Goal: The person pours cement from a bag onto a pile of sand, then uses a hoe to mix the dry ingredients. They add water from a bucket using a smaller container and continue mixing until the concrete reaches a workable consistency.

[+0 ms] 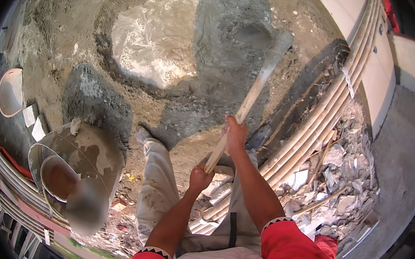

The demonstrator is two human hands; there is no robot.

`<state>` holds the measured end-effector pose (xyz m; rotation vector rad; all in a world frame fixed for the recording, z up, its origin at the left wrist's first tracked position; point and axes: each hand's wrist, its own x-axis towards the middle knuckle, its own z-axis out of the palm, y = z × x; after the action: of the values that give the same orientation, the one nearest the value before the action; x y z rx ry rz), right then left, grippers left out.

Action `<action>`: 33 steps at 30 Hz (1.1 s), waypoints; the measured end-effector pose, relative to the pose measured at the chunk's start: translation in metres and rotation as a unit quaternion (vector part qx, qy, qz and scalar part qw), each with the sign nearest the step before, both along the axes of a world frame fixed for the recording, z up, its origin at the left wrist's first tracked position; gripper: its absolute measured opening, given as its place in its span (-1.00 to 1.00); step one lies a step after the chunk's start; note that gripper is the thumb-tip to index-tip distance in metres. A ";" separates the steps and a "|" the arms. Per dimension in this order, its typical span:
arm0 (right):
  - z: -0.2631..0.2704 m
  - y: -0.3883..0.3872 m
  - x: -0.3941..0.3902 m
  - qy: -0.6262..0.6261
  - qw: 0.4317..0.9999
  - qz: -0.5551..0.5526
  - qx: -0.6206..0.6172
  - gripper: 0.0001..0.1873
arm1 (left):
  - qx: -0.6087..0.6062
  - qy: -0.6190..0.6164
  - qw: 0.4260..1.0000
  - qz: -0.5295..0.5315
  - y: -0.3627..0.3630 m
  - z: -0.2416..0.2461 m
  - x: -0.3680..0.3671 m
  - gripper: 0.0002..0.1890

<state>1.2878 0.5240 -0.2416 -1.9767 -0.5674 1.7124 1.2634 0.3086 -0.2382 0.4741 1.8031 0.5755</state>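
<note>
Both of my hands grip one long wooden tool handle (254, 92). My left hand (200, 178) is closed round its near end, by my legs. Farther up the shaft, my right hand (235, 134) holds it. The handle slants up and to the right; its far end is caked with grey mix, and a dark blade-like part (254, 34) lies partly in the wet mix, mostly hidden. Left of it, foamy grey water (152, 38) pools in a hollow of wet mortar or concrete mix (226, 49).
A mortar-smeared drum (93, 148) stands at the left, with a bucket (59, 177) at its mouth. Farther left is another container (11, 92). Long poles (317, 114) run along the right, beside broken rubble (336, 190) and a pale wall (378, 89).
</note>
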 end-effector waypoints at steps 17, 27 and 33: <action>-0.007 -0.093 0.052 0.014 0.987 -0.037 -0.153 -0.81 | -0.131 0.019 0.988 -0.077 -0.082 0.057 0.041 -0.61; -0.049 -0.009 0.046 0.049 0.992 -0.001 -0.113 -0.83 | -0.098 0.040 0.994 0.000 -0.007 -0.013 0.043 -0.69; -0.071 0.037 0.028 -0.001 0.994 0.011 -0.110 -0.84 | -0.106 0.009 0.993 0.042 0.044 -0.031 0.033 -0.62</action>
<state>1.3162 0.5609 -0.3122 -2.1293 -0.4167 1.8540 1.2967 0.3525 -0.2692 0.2599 1.8831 0.4334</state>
